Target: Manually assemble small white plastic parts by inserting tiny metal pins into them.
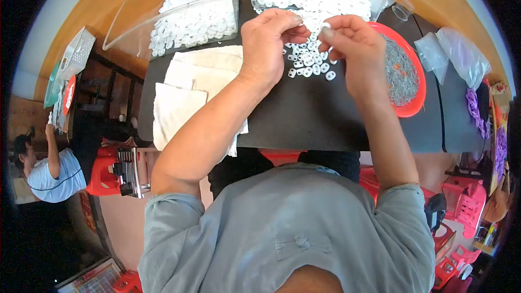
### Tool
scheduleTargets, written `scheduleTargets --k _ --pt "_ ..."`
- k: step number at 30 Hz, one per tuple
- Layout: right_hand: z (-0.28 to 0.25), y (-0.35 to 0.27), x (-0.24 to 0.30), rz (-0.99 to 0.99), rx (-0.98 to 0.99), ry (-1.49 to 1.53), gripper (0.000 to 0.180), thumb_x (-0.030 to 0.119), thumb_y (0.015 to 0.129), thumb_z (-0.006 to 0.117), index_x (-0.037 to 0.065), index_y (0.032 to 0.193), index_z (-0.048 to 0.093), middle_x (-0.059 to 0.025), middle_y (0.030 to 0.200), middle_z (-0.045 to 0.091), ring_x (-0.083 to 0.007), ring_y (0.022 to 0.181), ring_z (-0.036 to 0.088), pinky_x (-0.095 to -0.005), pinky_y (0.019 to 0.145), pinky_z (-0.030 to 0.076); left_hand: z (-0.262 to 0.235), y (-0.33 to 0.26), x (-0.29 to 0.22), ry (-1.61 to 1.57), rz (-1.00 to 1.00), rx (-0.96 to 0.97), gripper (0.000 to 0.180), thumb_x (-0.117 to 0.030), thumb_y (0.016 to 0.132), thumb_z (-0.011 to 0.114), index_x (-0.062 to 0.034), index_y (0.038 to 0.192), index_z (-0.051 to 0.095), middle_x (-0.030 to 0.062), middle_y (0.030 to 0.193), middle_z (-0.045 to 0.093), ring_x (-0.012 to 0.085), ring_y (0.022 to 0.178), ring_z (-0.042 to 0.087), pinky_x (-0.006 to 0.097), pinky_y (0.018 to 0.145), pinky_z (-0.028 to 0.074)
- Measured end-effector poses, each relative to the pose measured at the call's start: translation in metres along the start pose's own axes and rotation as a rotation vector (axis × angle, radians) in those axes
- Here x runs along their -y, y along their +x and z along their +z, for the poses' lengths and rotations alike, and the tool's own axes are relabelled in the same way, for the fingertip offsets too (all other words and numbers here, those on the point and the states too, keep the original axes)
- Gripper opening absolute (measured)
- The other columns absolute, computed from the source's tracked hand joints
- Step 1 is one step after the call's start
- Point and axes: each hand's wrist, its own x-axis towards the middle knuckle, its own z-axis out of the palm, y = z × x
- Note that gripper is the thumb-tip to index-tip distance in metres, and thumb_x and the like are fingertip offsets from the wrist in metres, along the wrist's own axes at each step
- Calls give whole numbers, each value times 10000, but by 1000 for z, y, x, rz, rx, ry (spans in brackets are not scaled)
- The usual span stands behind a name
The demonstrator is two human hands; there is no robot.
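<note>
Above a dark table, my left hand (264,42) is closed in a pinch. What sits between its thumb and finger is too small to make out. Close by on the right, my right hand (355,44) pinches a small white plastic piece (325,25) between thumb and fingertips. The two hands are slightly apart. Beneath and between them lie several loose white oval pieces (308,66) with two holes each. To the right of my right hand stands a red round tray (417,104) holding a heap of thin silvery metal pieces (401,73).
Clear bins (237,13) of white pieces stand at the back. A folded cream cloth (179,106) lies left of my left forearm. Clear plastic bags (461,54) rest at the right. Across the room on the left, another person (57,173) works at a separate table.
</note>
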Motion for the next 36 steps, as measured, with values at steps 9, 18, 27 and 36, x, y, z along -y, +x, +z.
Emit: scheduleTargets --k 9,18,27,36 --pt "-9 7 7 9 54 62 198 79 874 621 -49 1024 601 -67 810 644 -104 705 594 -193 605 419 3 -5 -2 193 74 93 130 -91 824 610 37 802 611 98 732 638 150 655 611 276 627 501" --pt "-7 2 8 -137 51 -101 189 88 872 606 -17 1026 637 -15 784 620 -73 724 572 -187 611 408 2 -6 -3 281 112 157 104 -74 861 619 27 881 629 86 752 651 135 659 617 252 595 508" --pt "-9 5 9 -65 96 -141 190 148 897 586 -3 995 648 -11 770 610 -55 711 558 -183 603 404 3 -7 -1 479 245 152 52 -55 837 654 -4 834 641 16 717 619 67 644 561 208 573 456" --pt "-14 10 -1 -285 58 -341 107 110 853 634 13 899 634 -18 699 597 -83 610 554 -241 532 449 3 -5 -2 648 481 261 80 -49 838 666 -6 905 671 25 790 644 69 676 580 200 587 473"
